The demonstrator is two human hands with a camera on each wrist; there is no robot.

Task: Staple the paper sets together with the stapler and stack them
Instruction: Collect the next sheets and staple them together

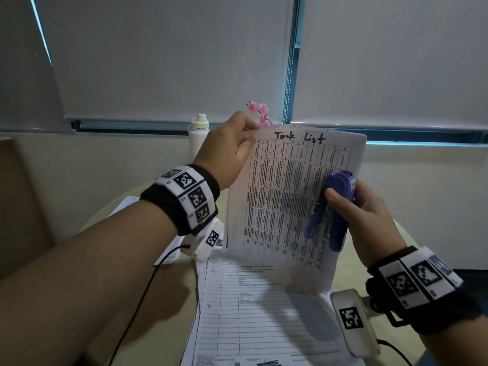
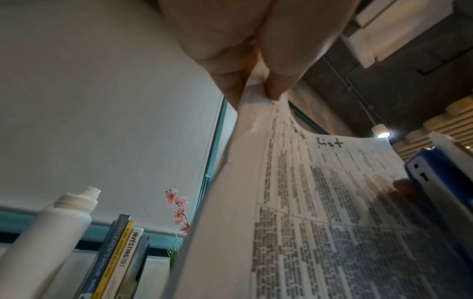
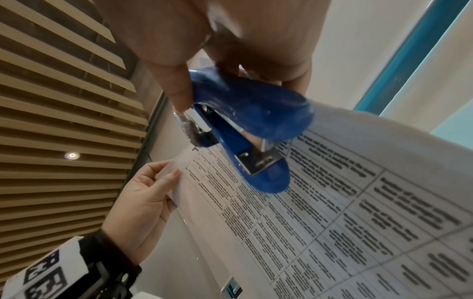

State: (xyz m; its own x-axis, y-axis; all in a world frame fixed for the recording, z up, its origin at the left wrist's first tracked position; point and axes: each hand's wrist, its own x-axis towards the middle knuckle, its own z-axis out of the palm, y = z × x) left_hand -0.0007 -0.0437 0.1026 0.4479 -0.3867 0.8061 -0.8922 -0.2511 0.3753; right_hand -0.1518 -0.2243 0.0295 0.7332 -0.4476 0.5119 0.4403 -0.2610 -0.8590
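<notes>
A paper set with a printed table and "Task List" handwritten on top is held upright above the table. My left hand pinches its upper left corner between thumb and fingers. The same paper set fills the right wrist view. My right hand grips a blue stapler in front of the sheet's right side, nose pointing down-left. The stapler has its mouth open, with no paper between its arms. Another printed paper set lies flat on the table below.
A white bottle and pink flowers stand at the back by the window blinds. Books stand beside the bottle in the left wrist view. More sheets lie on the beige round table at the left.
</notes>
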